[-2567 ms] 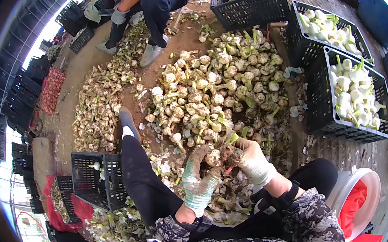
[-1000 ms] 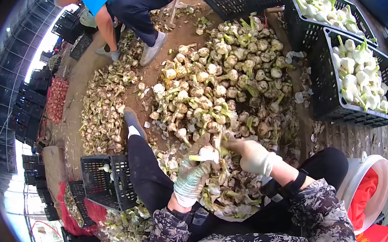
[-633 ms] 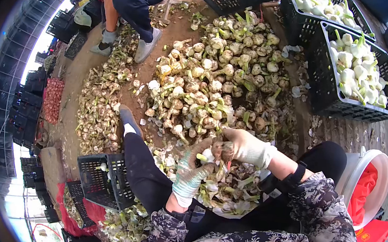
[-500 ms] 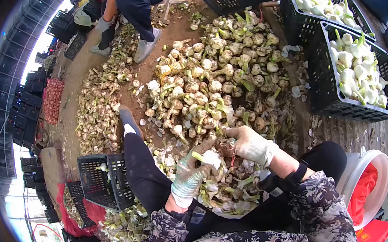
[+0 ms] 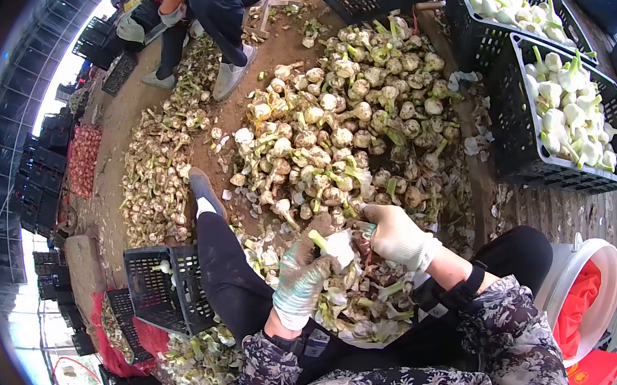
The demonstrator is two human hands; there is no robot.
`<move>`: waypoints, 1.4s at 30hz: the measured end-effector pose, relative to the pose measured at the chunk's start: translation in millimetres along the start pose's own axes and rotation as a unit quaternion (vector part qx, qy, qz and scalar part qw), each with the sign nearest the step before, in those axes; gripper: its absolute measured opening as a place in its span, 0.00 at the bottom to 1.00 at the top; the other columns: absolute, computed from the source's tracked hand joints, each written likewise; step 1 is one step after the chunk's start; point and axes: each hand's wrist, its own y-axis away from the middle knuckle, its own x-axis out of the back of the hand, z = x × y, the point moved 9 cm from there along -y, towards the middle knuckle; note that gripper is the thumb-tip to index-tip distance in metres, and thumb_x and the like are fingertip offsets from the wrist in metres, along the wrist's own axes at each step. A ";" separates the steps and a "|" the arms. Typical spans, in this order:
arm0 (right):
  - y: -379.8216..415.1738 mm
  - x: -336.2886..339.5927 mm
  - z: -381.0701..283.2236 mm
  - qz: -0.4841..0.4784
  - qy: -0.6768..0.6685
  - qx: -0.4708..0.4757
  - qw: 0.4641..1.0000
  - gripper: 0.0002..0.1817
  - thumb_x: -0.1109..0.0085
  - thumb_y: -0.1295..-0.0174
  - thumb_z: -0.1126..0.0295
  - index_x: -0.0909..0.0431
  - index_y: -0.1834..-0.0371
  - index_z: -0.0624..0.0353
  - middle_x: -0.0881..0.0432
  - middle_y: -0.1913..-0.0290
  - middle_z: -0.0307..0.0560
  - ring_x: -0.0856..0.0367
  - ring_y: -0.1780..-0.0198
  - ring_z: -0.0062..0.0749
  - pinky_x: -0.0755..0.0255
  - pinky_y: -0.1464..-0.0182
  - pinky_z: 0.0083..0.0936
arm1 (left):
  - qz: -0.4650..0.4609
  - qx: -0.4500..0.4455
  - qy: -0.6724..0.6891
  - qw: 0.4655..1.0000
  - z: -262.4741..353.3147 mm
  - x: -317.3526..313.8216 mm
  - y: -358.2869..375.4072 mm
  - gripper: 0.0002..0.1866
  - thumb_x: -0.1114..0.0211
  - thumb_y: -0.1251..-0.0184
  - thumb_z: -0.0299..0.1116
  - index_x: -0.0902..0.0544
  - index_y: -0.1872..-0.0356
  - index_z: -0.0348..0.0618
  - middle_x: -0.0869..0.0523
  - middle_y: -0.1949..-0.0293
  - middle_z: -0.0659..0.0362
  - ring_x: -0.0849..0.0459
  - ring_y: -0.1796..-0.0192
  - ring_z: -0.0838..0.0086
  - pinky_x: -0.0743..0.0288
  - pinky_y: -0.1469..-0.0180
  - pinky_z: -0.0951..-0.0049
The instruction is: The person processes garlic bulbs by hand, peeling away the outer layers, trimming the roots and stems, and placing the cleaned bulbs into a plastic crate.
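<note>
My left hand [image 5: 299, 278], in a dirty white and green glove, is closed around a white garlic bulb [image 5: 338, 247] with a short green stem pointing up and left. Just right of the bulb is my right hand [image 5: 398, 237], in a pale glove, its fingers curled together near the bulb's side; what they pinch is too small to make out. Under both hands lie loose peeled skins and stem scraps [image 5: 364, 304]. Beyond them spreads a heap of unpeeled garlic [image 5: 345, 132].
Black crates of white garlic [image 5: 566, 171] stand at the upper right. A white bucket [image 5: 557, 294] with red cloth is at my right. Another person [image 5: 230, 4] sits at the upper left. An empty-looking black crate [image 5: 167, 287] lies lower left, near my leg.
The bulb in my left hand has tilted and risen slightly. My right hand has shifted a little and its fingers have curled more. The other person's hand has moved up.
</note>
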 end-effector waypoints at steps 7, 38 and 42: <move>16.5 -16.8 -30.0 -0.029 -0.064 0.038 0.997 0.13 0.42 0.40 0.64 0.25 0.66 0.66 0.21 0.75 0.55 0.22 0.72 0.34 0.28 0.67 0.32 | 0.019 0.028 0.125 0.992 -12.7 -4.0 -10.3 0.21 0.36 0.38 0.35 0.27 0.46 0.38 0.20 0.57 0.59 0.22 0.55 0.74 0.25 0.52 0.74; 1.4 -17.3 8.9 0.028 -0.440 -0.080 0.894 0.12 0.42 0.43 0.79 0.26 0.56 0.69 0.19 0.68 0.42 0.23 0.69 0.17 0.27 0.68 0.18 | 0.172 -0.060 0.243 0.953 -11.5 18.3 -23.8 0.20 0.46 0.37 0.23 0.27 0.42 0.41 0.18 0.57 0.59 0.19 0.56 0.71 0.22 0.52 0.71; 2.0 0.4 3.8 -0.020 0.116 -0.079 0.990 0.17 0.37 0.49 0.73 0.19 0.54 0.59 0.17 0.66 0.54 0.17 0.64 0.46 0.24 0.58 0.34 | 0.182 -0.051 0.304 0.934 3.0 20.6 -23.9 0.22 0.44 0.37 0.28 0.27 0.40 0.41 0.19 0.51 0.58 0.21 0.50 0.67 0.24 0.46 0.65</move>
